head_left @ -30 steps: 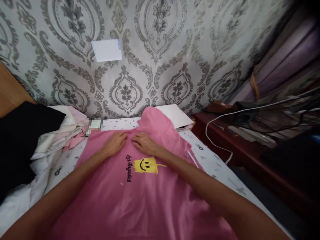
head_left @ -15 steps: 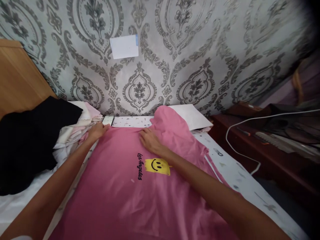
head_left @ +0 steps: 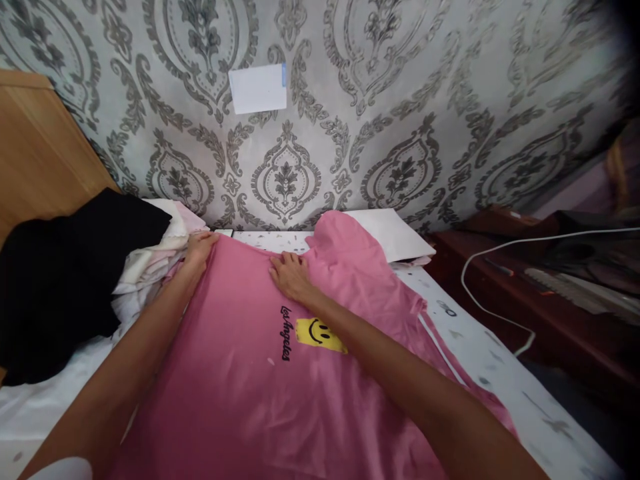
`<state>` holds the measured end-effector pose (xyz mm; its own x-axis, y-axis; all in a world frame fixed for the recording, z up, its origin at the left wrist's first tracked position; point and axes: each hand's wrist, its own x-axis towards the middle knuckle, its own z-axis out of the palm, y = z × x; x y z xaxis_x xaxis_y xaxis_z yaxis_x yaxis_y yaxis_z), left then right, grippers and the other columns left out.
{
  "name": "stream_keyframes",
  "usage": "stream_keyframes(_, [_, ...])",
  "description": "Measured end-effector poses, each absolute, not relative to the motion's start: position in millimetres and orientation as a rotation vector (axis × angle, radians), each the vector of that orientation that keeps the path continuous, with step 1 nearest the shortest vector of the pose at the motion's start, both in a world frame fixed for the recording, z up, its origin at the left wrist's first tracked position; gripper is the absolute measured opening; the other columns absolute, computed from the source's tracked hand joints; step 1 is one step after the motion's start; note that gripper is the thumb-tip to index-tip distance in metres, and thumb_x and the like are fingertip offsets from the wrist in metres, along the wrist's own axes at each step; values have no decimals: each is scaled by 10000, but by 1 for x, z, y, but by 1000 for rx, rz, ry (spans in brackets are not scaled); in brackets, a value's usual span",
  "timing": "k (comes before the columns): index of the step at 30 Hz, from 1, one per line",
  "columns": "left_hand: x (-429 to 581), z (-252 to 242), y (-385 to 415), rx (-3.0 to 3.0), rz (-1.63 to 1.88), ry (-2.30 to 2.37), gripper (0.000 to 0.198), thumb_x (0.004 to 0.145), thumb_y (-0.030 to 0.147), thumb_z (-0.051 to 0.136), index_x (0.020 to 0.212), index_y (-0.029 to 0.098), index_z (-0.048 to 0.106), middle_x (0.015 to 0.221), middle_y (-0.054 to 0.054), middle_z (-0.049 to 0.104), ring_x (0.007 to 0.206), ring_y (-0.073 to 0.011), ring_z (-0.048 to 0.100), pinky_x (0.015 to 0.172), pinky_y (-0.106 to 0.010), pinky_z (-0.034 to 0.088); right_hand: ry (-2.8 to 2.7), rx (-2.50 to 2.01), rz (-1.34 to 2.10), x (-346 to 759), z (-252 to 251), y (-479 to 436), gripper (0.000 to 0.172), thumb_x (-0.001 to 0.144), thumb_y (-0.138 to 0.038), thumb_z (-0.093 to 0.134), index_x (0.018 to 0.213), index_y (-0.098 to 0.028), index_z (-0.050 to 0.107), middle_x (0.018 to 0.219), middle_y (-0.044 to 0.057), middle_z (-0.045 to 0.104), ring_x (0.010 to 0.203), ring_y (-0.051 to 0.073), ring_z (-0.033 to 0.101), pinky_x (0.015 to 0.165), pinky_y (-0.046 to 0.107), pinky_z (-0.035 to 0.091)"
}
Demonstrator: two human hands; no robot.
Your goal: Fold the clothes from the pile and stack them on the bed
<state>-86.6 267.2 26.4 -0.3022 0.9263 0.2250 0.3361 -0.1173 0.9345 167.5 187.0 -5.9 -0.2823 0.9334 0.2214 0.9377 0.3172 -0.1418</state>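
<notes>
Black garment (head_left: 60, 267) on pale clothes pile (head_left: 150, 257); white cable (head_left: 495, 280) right.

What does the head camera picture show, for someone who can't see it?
Two hands rest on a pink T-shirt spread over a white sheet: the left hand at its far left corner, the right hand flat near its top edge. It has a yellow smiley print; pale clothes and a black cloth lie beside it.
</notes>
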Motion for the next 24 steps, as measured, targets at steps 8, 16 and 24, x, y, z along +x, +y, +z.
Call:
stream_keyframes(8, [-87, 25, 264, 1324, 1540, 1583, 166, 643, 329, 679, 661, 178, 613, 640, 25, 565, 675, -151, 519, 638, -252, 413, -2175, -1868, 49, 173, 4, 210, 396, 1038, -318, 348, 1192, -201, 693, 1227, 143, 619, 1161, 296, 511, 947, 442, 385])
stream_keyframes(16, [-83, 16, 265, 1276, 1589, 1599, 106, 688, 280, 634, 664, 178, 614, 596, 43, 515, 633, -138, 473, 611, -242, 387, -2268, -1878, 143, 185, 23, 232, 303, 959, -258, 487, 1110, -269, 749, 1183, 63, 699, 1089, 236, 611, 771, 308, 469])
stream_keyframes(24, [-86, 12, 267, 1291, 1573, 1624, 128, 682, 304, 633, 697, 178, 645, 640, 24, 555, 649, -149, 481, 604, -248, 388, -2534, -1752, 91, 178, 37, 245, 280, 878, -137, 526, 982, -211, 776, 1076, 93, 750, 1032, 243, 647, 797, 304, 461])
